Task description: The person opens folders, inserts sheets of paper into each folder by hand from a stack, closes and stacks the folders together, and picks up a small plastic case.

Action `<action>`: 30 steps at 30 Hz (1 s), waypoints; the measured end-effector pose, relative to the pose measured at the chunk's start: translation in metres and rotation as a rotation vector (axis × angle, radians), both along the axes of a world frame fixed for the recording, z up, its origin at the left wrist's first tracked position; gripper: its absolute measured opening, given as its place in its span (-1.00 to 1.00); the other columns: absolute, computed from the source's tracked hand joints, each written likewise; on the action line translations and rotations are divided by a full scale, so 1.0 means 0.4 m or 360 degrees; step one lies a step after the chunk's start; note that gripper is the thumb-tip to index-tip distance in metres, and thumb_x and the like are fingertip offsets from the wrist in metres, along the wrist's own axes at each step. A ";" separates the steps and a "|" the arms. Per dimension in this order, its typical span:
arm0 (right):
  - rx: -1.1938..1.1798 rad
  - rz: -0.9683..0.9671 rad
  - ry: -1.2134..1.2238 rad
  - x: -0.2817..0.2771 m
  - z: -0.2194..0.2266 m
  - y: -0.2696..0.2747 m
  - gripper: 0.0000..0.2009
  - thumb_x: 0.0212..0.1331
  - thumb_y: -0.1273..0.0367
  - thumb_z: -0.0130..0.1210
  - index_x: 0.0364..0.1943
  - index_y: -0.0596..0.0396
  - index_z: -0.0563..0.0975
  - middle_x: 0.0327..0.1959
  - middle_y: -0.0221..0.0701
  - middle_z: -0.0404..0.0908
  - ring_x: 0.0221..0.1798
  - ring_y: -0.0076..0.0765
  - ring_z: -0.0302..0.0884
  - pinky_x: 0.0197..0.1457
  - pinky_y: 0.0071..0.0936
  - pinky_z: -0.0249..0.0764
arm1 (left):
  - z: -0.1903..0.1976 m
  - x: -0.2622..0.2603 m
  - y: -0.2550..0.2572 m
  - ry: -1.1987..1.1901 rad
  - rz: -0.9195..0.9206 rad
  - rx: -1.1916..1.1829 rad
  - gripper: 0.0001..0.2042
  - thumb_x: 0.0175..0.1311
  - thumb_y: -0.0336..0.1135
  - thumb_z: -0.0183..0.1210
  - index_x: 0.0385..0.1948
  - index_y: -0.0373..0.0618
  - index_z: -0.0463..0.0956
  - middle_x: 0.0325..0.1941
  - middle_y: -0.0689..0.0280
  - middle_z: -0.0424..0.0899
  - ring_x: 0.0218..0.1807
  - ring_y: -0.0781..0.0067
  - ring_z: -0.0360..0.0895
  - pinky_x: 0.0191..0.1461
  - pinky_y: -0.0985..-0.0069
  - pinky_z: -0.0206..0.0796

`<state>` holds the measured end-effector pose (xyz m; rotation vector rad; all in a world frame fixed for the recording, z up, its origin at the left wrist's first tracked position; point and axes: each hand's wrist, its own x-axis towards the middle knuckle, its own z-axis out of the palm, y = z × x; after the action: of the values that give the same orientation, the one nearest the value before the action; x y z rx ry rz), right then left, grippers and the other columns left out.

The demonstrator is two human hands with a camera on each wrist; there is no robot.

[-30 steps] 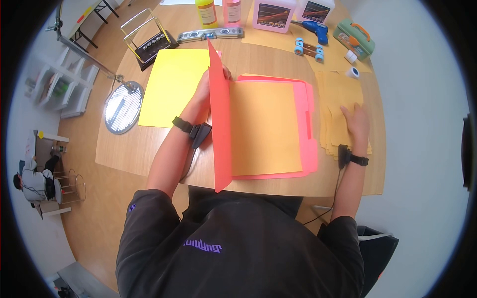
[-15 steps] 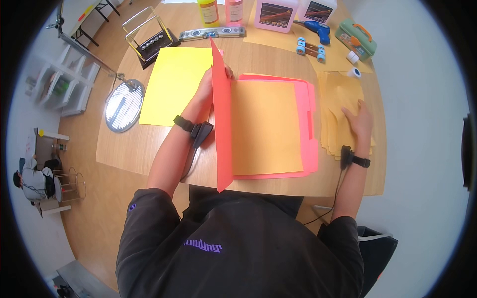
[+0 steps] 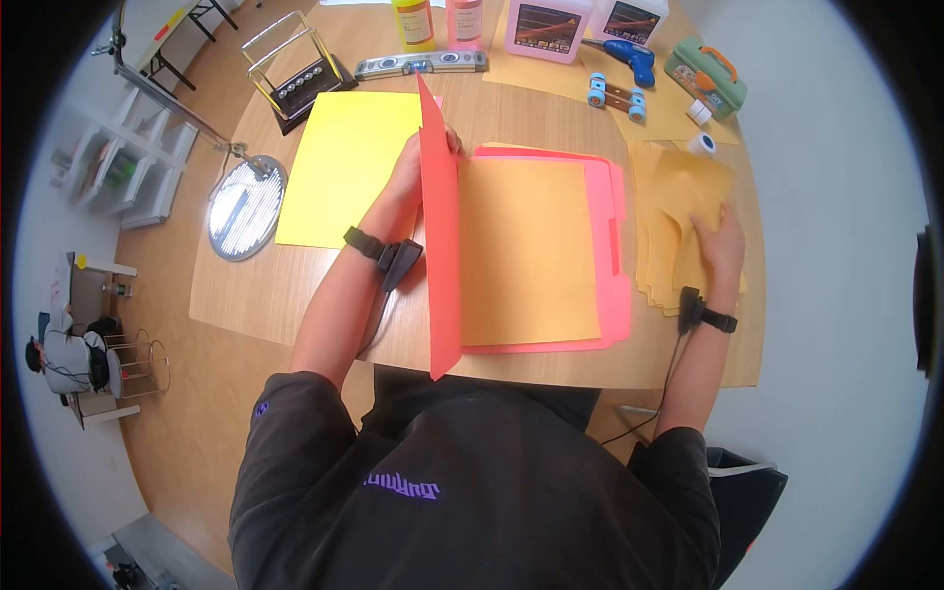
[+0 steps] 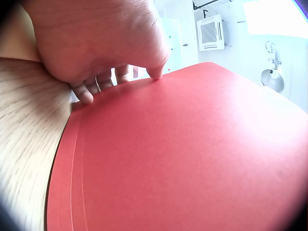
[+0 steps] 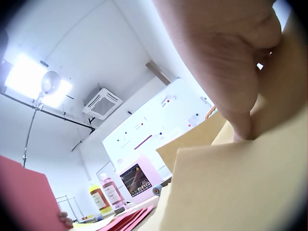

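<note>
A red folder lies open on the table, its cover standing almost upright. My left hand holds that cover near its far end; in the left wrist view the thumb lies on the red face and the other fingers reach past its edge. Inside the folder rests a flat brown paper sheet. To the right, my right hand pinches a brown sheet on top of a stack of brown paper. The sheet bends up by the thumb in the right wrist view, with the other fingers mostly hidden.
Yellow sheets lie left of the folder, beside a round lamp and a Newton's cradle. Along the back are a spirit level, bottles, a pink jug, a blue glue gun, a wheeled toy and a green case.
My right hand has shifted to the right, and the top brown sheet has moved and bent with it. My left hand keeps the red cover raised in nearly the same place.
</note>
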<state>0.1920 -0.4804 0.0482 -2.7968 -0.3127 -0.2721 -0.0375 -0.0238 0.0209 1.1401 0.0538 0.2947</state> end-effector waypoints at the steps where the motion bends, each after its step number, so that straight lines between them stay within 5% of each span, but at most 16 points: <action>1: -0.0062 -0.0063 -0.0040 0.005 -0.006 -0.002 -0.25 0.01 0.01 0.42 0.26 0.12 0.45 0.15 -0.06 0.62 0.19 0.07 0.58 0.20 -0.13 0.51 | -0.002 0.001 0.001 0.0000 0.0000 0.0000 -0.78 0.47 -0.21 0.12 -0.31 -0.14 0.39 -0.30 0.35 0.45 -0.18 0.44 0.44 -0.01 0.44 0.42; 10: 0.0311 -0.0074 -0.0045 -0.026 0.047 0.022 -0.21 -0.05 0.10 0.48 0.30 0.03 0.39 -0.15 -0.24 0.66 -0.05 -0.14 0.67 0.03 -0.22 0.56 | 0.001 -0.001 0.005 -0.0091 -0.0066 0.0076 -0.78 0.47 -0.20 0.12 -0.31 -0.14 0.39 -0.30 0.35 0.45 -0.18 0.44 0.45 -0.02 0.44 0.43; 13: 0.0732 0.0028 -0.0084 0.013 0.012 -0.001 -0.15 -0.10 0.14 0.53 0.33 0.05 0.36 -0.10 -0.24 0.64 -0.08 -0.23 0.67 -0.02 -0.23 0.57 | -0.007 0.004 0.007 -0.0119 -0.0052 0.0091 -0.78 0.47 -0.20 0.13 -0.30 -0.14 0.39 -0.30 0.35 0.45 -0.18 0.44 0.45 -0.03 0.44 0.44; 17: 0.0776 -0.0052 -0.0071 0.035 0.011 -0.022 -0.18 -0.09 0.18 0.54 0.30 0.11 0.39 -0.04 -0.24 0.61 -0.06 -0.28 0.66 -0.04 -0.26 0.57 | -0.016 0.009 0.011 -0.0134 -0.0033 0.0077 -0.78 0.47 -0.21 0.13 -0.30 -0.14 0.39 -0.30 0.35 0.45 -0.17 0.44 0.45 -0.01 0.43 0.43; 19: 0.0983 0.0084 0.0298 0.063 -0.004 -0.041 -0.23 -0.07 0.17 0.54 0.25 0.18 0.45 0.00 -0.28 0.59 -0.08 -0.33 0.67 0.01 -0.28 0.57 | -0.012 0.007 0.010 -0.0165 -0.0039 0.0096 -0.78 0.46 -0.21 0.13 -0.30 -0.14 0.39 -0.30 0.35 0.45 -0.16 0.44 0.44 0.00 0.43 0.43; 23: 0.0942 0.0191 0.0523 0.039 -0.016 -0.009 -0.25 -0.08 0.17 0.55 0.21 0.24 0.48 0.02 -0.29 0.56 0.02 -0.31 0.61 0.12 -0.25 0.53 | -0.007 0.005 0.007 -0.0106 -0.0032 0.0095 -0.77 0.47 -0.18 0.13 -0.31 -0.14 0.39 -0.30 0.34 0.46 -0.15 0.45 0.44 0.00 0.44 0.42; 28: 0.0087 0.0511 0.0052 -0.037 -0.013 0.047 -0.13 -0.20 0.17 0.59 0.27 0.26 0.44 0.02 -0.23 0.54 0.15 -0.21 0.46 0.24 -0.28 0.44 | 0.009 -0.004 0.000 -0.0093 -0.0047 0.0092 -0.76 0.48 -0.17 0.11 -0.31 -0.14 0.39 -0.30 0.34 0.46 -0.15 0.46 0.44 -0.01 0.45 0.42; 30: 0.0201 0.0509 0.0147 -0.043 -0.009 0.056 -0.11 -0.23 0.18 0.60 0.27 0.26 0.44 0.00 -0.25 0.53 0.11 -0.23 0.46 0.21 -0.30 0.45 | 0.013 -0.007 -0.003 -0.0046 -0.0054 0.0050 -0.77 0.48 -0.18 0.11 -0.30 -0.13 0.38 -0.29 0.35 0.45 -0.16 0.46 0.44 -0.02 0.46 0.41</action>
<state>0.1749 -0.4581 0.0446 -2.5751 -0.6847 -0.0842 -0.0403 -0.0249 0.0261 1.1666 0.0043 0.2829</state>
